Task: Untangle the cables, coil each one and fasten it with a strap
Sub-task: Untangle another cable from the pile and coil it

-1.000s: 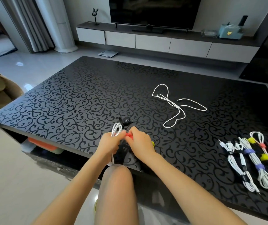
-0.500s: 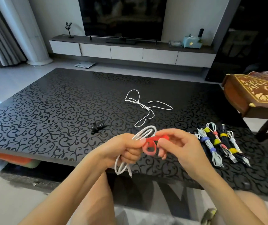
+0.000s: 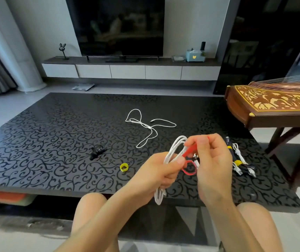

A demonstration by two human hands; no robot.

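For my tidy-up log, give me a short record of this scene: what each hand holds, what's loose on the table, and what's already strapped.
left hand: grips coiled white cable
right hand: pinches red strap next to that coil
loose: uncoiled white cable, yellow strap, small black item (unclear what), all on the table
already strapped: cable bundles on its right side, partly hidden by the right hand

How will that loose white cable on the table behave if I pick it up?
Probably floppy: the loose white cable lies in slack, crossing loops on the table. Likely light, being thin. Its loops may snag as it lifts.
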